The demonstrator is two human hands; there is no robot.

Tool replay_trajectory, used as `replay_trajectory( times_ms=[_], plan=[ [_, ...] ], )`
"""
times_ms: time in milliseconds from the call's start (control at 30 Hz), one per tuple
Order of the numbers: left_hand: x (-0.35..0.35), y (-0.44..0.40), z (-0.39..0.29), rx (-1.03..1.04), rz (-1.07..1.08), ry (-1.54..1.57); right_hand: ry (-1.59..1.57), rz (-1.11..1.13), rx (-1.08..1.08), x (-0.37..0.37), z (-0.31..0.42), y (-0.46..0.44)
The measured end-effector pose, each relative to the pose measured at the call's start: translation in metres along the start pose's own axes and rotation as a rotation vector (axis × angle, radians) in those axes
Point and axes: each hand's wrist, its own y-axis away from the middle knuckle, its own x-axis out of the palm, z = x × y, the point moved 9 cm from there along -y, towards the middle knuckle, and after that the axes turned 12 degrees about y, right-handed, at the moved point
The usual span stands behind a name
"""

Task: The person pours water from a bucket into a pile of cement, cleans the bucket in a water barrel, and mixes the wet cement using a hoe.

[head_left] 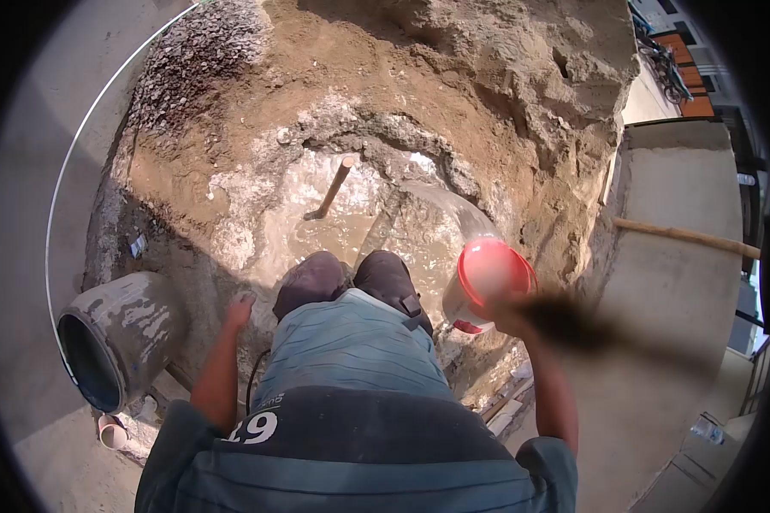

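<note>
My right hand [510, 316] is closed at the near side of a red and white bucket [469, 301], partly hidden by the blur beside it. The bucket tilts away from me, and water [449, 205] streams over its far rim into a muddy, whitish puddle [316, 239]. My left hand [242, 309] hangs beside my left knee with nothing in it, its fingers loosely apart. In the puddle, a tool's wooden handle [333, 186] stands up at a slant; its lower end is under the water.
A large grey pipe or drum [137, 329] lies at the left, near a thin white hose [64, 162]. Gravel [192, 64] and a sand heap [522, 77] rise beyond. A wooden pole [684, 236] crosses the concrete slab [680, 184]. A dark blur [577, 323] covers part of the right.
</note>
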Motion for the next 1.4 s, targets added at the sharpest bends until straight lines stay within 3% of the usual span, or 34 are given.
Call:
replay_trajectory(
  times_ms=[200, 367, 500, 600, 700, 800, 1200, 1300, 1400],
  plan=[
    [-0.018, -0.020, 0.016, -0.176, -0.113, 0.374, -0.073, -0.048, -0.089, -0.012, -0.011, -0.014],
    [-0.009, -0.017, 0.026, -0.161, -0.136, 0.339, -0.025, -0.040, -0.131, 0.018, -0.030, -0.022],
    [0.015, -0.003, 0.050, -0.175, -0.122, 0.345, -0.240, -0.015, -0.131, 0.000, -0.046, -0.018],
    [0.026, 0.043, 0.006, -0.276, -0.187, 0.372, -0.206, -0.127, -0.187, -0.038, -0.045, -0.016],
    [0.043, 0.066, 0.004, -0.353, -0.124, 0.319, -0.087, -0.191, -0.210, 0.005, -0.071, -0.027],
    [0.065, 0.072, 0.024, -0.319, -0.130, 0.284, -0.101, -0.241, -0.249, 0.017, -0.089, -0.033],
    [0.102, 0.126, 0.043, -0.313, -0.360, 0.623, -0.034, -0.390, -0.452, 0.018, -0.142, -0.086],
    [0.117, 0.144, 0.055, -0.354, -0.358, 0.524, 0.160, -0.333, -0.459, 0.015, -0.137, -0.100],
    [0.109, 0.179, 0.004, -0.327, -0.385, 0.343, 0.286, -0.398, -0.459, -0.009, -0.130, -0.104]
  ],
)
